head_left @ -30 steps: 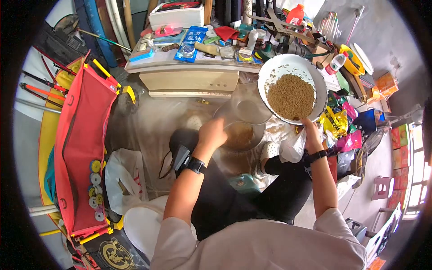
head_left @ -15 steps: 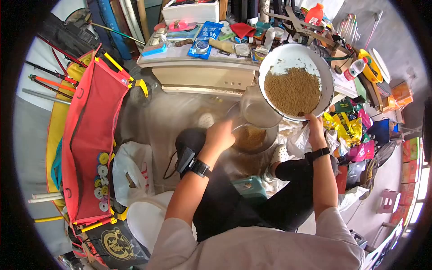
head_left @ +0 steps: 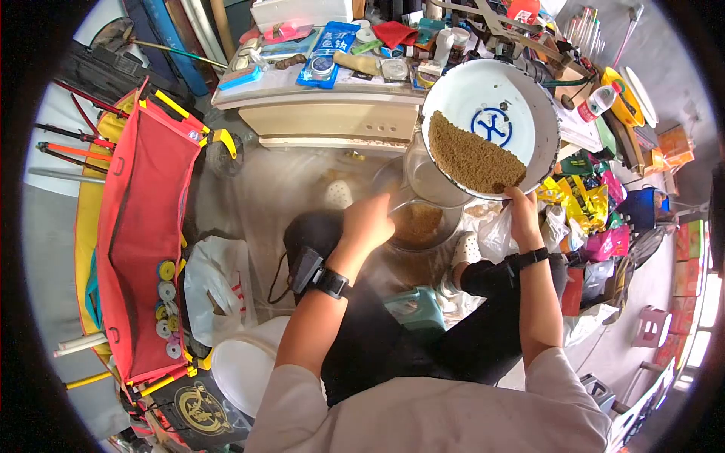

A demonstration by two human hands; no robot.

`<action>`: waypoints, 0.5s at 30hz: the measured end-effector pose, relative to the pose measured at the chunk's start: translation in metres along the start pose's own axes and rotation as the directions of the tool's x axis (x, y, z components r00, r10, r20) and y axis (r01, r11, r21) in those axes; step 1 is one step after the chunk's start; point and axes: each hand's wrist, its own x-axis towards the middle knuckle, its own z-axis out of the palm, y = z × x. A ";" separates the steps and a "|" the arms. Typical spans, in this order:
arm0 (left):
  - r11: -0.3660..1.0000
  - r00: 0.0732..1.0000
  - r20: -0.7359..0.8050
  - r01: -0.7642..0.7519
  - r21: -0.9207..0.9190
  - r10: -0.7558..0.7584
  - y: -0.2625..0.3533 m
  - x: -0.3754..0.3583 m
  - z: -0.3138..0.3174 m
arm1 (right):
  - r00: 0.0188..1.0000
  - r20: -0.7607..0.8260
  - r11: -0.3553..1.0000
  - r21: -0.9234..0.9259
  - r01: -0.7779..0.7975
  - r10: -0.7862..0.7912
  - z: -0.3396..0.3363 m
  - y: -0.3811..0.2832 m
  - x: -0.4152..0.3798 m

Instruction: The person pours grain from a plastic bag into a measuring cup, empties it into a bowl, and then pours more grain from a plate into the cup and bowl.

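My right hand (head_left: 522,220) grips the near rim of a white enamel basin (head_left: 532,124) with a dark, chipped edge. Brown granules (head_left: 472,156) lie heaped along its lower left side, and a blue emblem (head_left: 492,127) shows on the bare bottom. The basin is tilted and held above the floor. My left hand (head_left: 368,225) is closed at the left edge of a round grey metal bowl (head_left: 458,232); its fingertips are partly hidden. Brown granules (head_left: 419,220) lie in that bowl. A round, see-through grey vessel (head_left: 436,180), blurred, overlaps the bowl below the basin.
A cluttered desk (head_left: 325,124) stands ahead, with a blue packet (head_left: 328,57) on top. At left is a long red bag (head_left: 155,226) on a yellow frame. A white bucket (head_left: 245,370) and a teal box (head_left: 417,311) sit close to my legs. Bags (head_left: 581,200) crowd the right.
The granules in the enamel basin have shifted to its lower left side, baring the blue emblem. The basin has tipped and moved slightly up. My left hand stays at the bowl.
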 end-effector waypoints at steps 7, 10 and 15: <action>1.000 1.000 0.002 -0.006 -0.016 0.006 0.000 -0.002 -0.002 | 0.999 -0.020 1.000 0.010 0.028 -0.028 -0.001 0.000 -0.001; 1.000 0.999 0.049 -0.010 0.026 0.009 0.000 -0.001 -0.002 | 0.995 -0.012 0.995 -0.016 0.098 -0.098 -0.003 0.004 0.000; 1.000 0.999 0.050 -0.015 0.016 0.015 0.003 -0.002 -0.002 | 0.996 -0.011 0.992 -0.090 0.089 -0.090 -0.013 0.018 0.009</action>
